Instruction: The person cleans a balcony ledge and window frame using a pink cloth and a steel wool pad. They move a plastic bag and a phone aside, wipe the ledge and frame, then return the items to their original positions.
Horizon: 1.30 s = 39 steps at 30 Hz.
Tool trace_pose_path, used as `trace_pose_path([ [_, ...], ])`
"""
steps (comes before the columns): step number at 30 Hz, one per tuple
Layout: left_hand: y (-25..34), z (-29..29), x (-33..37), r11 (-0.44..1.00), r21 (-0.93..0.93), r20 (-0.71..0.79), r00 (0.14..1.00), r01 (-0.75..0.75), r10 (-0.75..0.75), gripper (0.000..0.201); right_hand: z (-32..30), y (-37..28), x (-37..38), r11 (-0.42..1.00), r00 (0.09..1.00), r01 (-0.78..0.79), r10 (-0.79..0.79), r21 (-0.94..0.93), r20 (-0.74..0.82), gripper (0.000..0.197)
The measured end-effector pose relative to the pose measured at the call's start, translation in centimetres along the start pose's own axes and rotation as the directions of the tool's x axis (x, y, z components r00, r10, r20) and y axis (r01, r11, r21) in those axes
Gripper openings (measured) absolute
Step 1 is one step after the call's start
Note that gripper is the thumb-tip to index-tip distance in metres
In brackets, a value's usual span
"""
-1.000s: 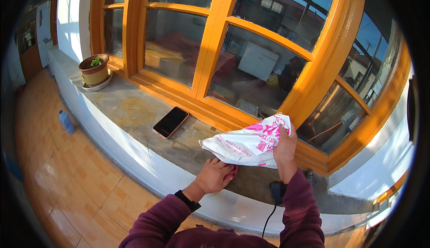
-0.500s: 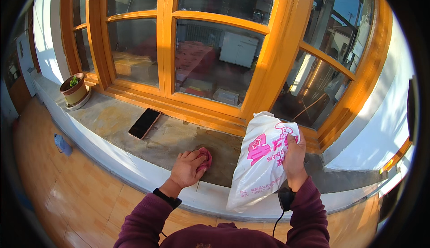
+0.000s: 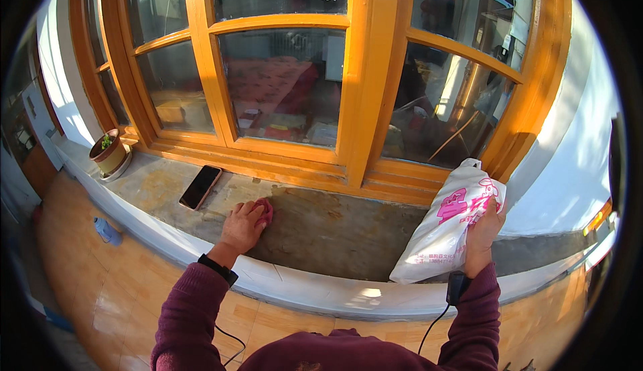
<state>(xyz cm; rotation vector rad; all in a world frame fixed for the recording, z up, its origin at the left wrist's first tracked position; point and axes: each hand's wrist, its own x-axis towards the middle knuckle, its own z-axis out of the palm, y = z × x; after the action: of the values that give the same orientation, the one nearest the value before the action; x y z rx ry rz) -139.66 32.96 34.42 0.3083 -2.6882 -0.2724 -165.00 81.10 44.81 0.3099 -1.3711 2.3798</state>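
Observation:
On the grey window sill [image 3: 315,237], my left hand [image 3: 242,227] presses a crumpled pink cloth [image 3: 265,211], fingers curled over it. The cloth touches the sill just right of a dark phone [image 3: 201,187] lying flat. Off to the right, my right hand [image 3: 485,231] grips the side of a white plastic bag [image 3: 435,237] with pink print. The bag hangs at a slant over the sill's right part, near the window frame's lower corner. Whatever the bag contains is hidden.
An orange wooden window frame [image 3: 365,89] with glass panes rises behind the sill. A potted plant [image 3: 110,153] stands on a saucer at the far left. Below, a blue bottle [image 3: 107,231] stands on the tiled floor [image 3: 140,284]. Thin black cables hang near both wrists.
My right hand has carried the bag rightward, toward the sill's right end. The left hand has slid the cloth left, closer to the phone. The view has shifted somewhat.

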Motion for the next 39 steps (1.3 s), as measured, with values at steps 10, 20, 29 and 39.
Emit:
trace_pose_path([
  [10, -2.8, 2.8, 9.2, 0.811, 0.311, 0.211, 0.796, 0.495, -0.567, 0.053, -7.1, 4.5, 5.4, 0.997, 0.962, 0.017, -0.038, -0.082, -0.272, 0.032],
  [20, 13.5, 4.3, 5.9, 0.998, 0.064, 0.317, 0.948, -0.021, 0.0, 0.046, -9.4, 7.5, 6.7, 0.63, 0.945, 0.325, -0.193, -0.705, 0.264, 0.037],
  [29, 5.2, -1.1, -2.7, 0.999, -0.029, 0.093, 0.995, -0.014, 0.017, 0.045, -9.1, 5.2, 5.6, 0.17, 0.891, 0.376, -0.335, -0.911, 0.306, 0.078],
  [39, -5.0, -2.2, -1.0, 0.997, 0.044, -0.037, 0.997, 0.071, -0.069, 0.036, -2.9, -0.5, -0.4, -0.083, 0.724, 0.477, -0.528, -0.875, 0.445, 0.062],
])
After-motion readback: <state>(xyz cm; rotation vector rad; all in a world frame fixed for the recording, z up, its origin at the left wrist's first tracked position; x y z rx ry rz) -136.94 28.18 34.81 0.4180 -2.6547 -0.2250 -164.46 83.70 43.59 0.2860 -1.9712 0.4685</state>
